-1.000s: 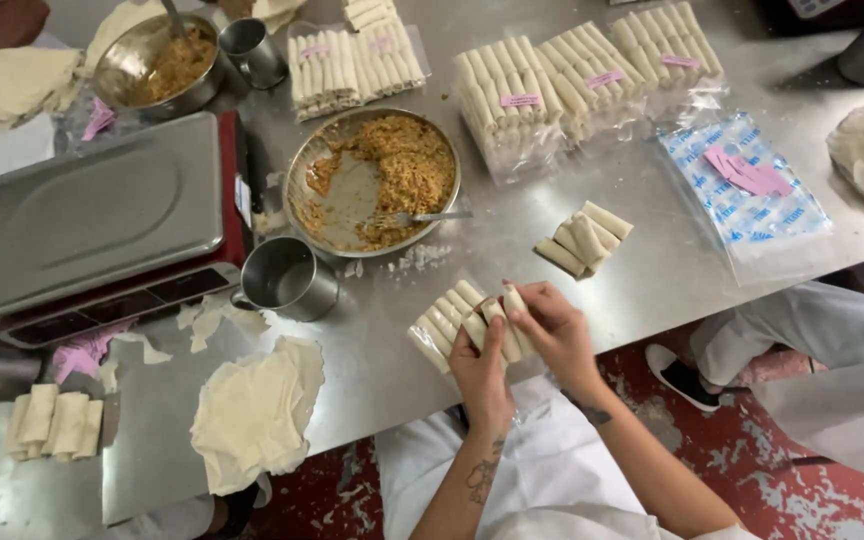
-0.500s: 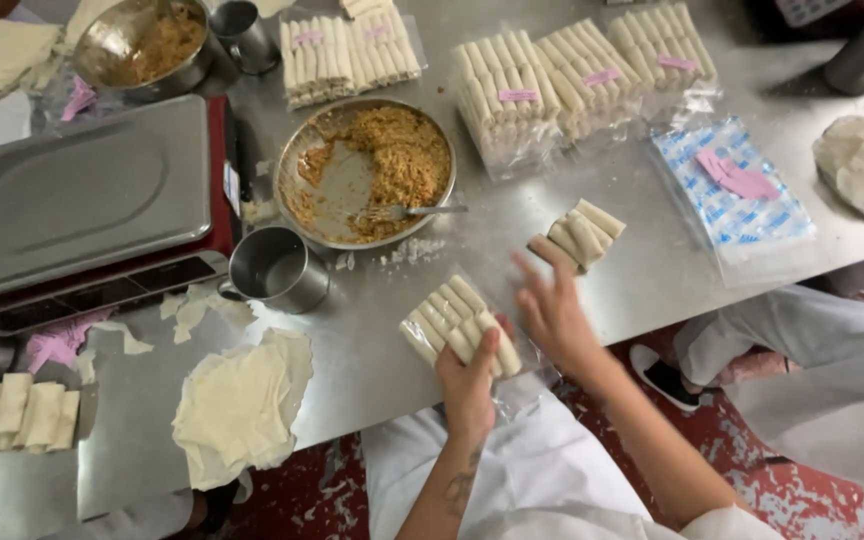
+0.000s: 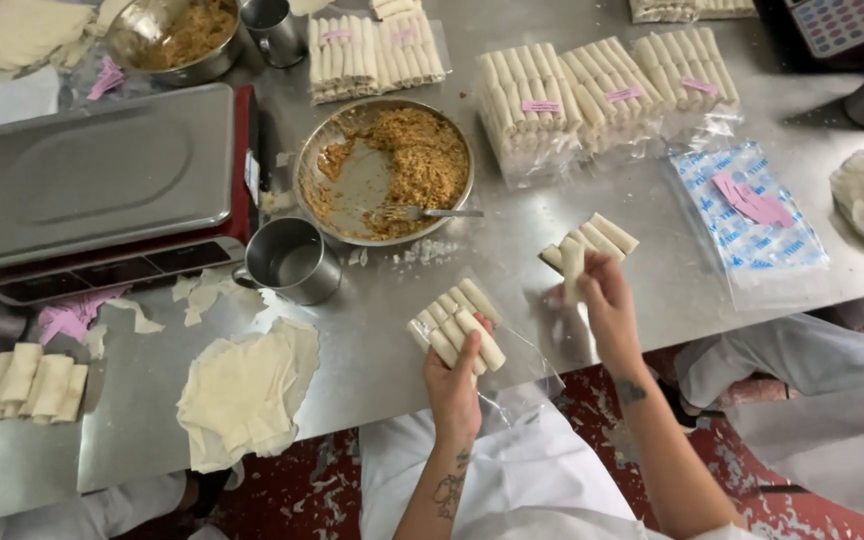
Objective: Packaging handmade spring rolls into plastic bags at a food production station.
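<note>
My left hand (image 3: 452, 385) holds a row of pale spring rolls (image 3: 455, 325) inside a clear plastic bag (image 3: 522, 368) at the near edge of the steel table (image 3: 512, 250). My right hand (image 3: 604, 298) is closed on one roll (image 3: 571, 268), lifted off a small pile of rolls (image 3: 597, 238) lying further right on the table. The held roll stands almost upright in my fingers.
A steel bowl of brown filling (image 3: 384, 170) with a fork, a metal cup (image 3: 290, 260), a weighing scale (image 3: 102, 190), stacked wrappers (image 3: 242, 395), bagged rolls (image 3: 592, 90) at the back, empty printed bags (image 3: 747, 215). Another person's legs (image 3: 812, 350) are at right.
My right hand left the bagged row, reached right to the loose pile and picked up one roll. The left hand kept holding the bag of rolls.
</note>
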